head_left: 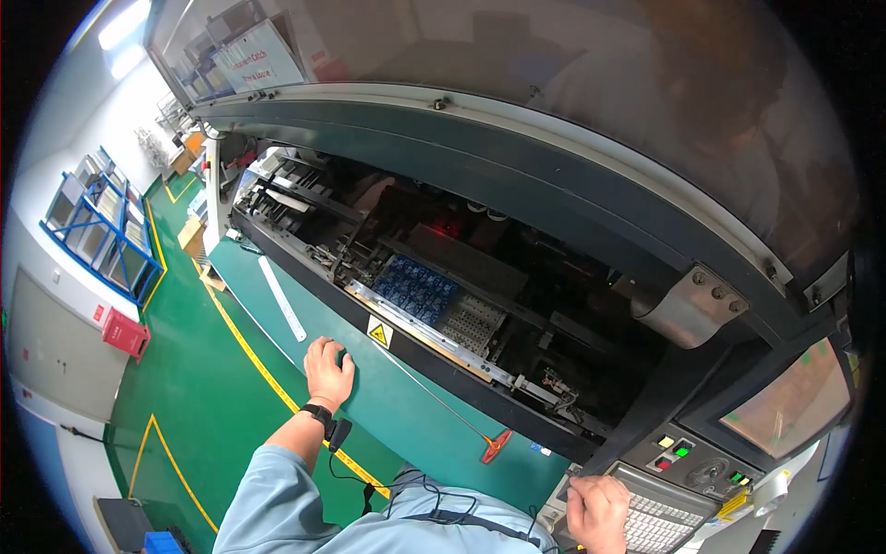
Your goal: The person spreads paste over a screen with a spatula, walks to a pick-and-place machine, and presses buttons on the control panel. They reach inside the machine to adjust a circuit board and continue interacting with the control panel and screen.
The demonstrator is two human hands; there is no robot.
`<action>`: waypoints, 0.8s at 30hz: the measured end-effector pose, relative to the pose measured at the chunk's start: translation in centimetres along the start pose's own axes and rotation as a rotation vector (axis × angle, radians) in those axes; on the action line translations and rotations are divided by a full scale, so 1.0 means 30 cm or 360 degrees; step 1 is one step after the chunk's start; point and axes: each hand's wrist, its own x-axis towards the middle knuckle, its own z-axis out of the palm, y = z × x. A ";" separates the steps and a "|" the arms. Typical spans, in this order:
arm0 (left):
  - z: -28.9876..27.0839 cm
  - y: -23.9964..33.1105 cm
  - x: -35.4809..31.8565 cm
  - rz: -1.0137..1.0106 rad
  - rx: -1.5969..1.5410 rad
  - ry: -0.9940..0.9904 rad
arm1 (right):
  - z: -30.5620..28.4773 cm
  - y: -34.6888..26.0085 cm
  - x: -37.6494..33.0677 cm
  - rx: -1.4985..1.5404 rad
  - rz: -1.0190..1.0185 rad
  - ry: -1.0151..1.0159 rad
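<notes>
My left hand (329,374) lies on the green ledge in front of an open machine, thumb apart from loosely bent fingers, with nothing in it. Beyond its fingertips is a pale ruler (281,297). A driver with a red T-shaped handle (497,446) and a long thin shaft rests on the ledge between my hands. My right hand (598,512) is at the left edge of a keyboard (660,515), its fingers curled down; what lies under them is hidden. Inside the machine, a blue circuit board (413,289) sits behind a metal rail, beside a perforated metal plate (469,323).
The machine's raised cover (517,120) spans above the opening. At the right are a button panel (683,452) and a tilted screen (784,402). The green ledge (406,406) runs along the front. A blue rack (106,226) and red box (125,334) stand far left.
</notes>
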 end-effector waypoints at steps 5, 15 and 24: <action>0.003 -0.001 0.000 0.0013 0.0012 0.0006 | 0.000 0.003 -0.001 0.0012 -0.0008 -0.0003; 0.005 -0.004 -0.004 0.0013 0.0003 0.0006 | 0.002 0.007 -0.007 0.0033 -0.0033 -0.0006; 0.005 -0.006 0.000 0.0006 0.0000 0.0005 | 0.009 0.000 -0.018 0.0005 -0.0035 0.0002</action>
